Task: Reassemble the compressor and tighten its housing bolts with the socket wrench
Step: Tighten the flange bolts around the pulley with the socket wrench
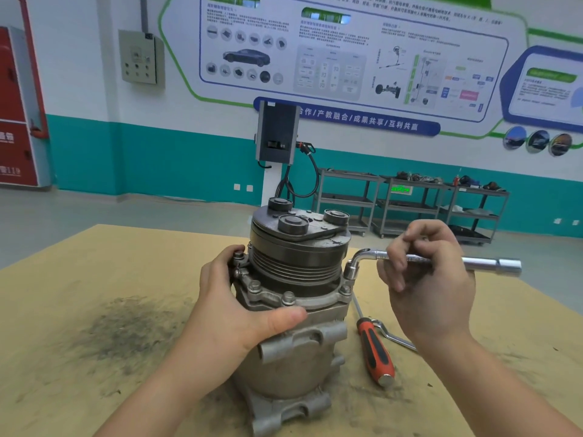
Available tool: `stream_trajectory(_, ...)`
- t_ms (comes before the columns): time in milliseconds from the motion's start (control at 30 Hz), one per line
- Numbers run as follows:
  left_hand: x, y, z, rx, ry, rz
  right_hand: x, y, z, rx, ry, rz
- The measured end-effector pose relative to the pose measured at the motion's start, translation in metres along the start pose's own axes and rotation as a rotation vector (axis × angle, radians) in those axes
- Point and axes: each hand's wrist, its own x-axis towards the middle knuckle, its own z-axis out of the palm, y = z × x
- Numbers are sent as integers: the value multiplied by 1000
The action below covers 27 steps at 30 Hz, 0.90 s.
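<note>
A grey metal compressor point(293, 351) stands upright on the tan table point(94, 279), its dark grooved pulley point(299, 257) on top. Several housing bolts point(287, 297) ring the flange under the pulley. My left hand point(233, 310) grips the compressor's left side, thumb across the front of the housing. An L-shaped socket wrench point(372, 257) sits with its short end down on a bolt at the flange's right. My right hand point(432, 279) holds the wrench's horizontal shaft in curled fingers; the free socket end point(504, 266) sticks out to the right.
An orange-and-black-handled screwdriver point(375, 354) and a small metal wrench point(394, 337) lie on the table right of the compressor. Dark grime stains the table point(126, 326) on the left. Grey shelving carts point(410, 203) and a charging unit point(277, 137) stand by the far wall.
</note>
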Motion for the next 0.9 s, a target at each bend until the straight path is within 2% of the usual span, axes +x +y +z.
stream_trajectory(67, 0, 1, -1, -13, 14, 2, -4, 1, 6, -111, 13, -108)
stream_trajectory(200, -2, 4, 0, -18, 15, -3, -24, 6, 25, -519, -33, -459)
stream_trajectory(300, -3, 3, 3, -5, 36, -4, -36, 14, 43, -887, -70, -510)
stream_trajectory(400, -2, 3, 6, 14, 67, -8, -38, 12, 48, -1049, -58, -605)
stream_trajectory(467, -1, 2, 7, 15, 97, 1, -39, 7, 42, -992, -145, -660)
stream_trajectory(533, 0, 1, 7, 1, 119, 10, -40, -3, 37, -796, -208, -670)
stream_trajectory(600, 2, 0, 5, 2, 116, 15, -33, -18, 36, -560, -221, -596)
stream_trajectory(767, 20, -4, -13, 4, -84, 36, 2, -40, 20, -100, -50, -15)
stream_trajectory(900, 34, -3, -34, -80, -407, 25, 11, -32, 13, 155, 26, 281)
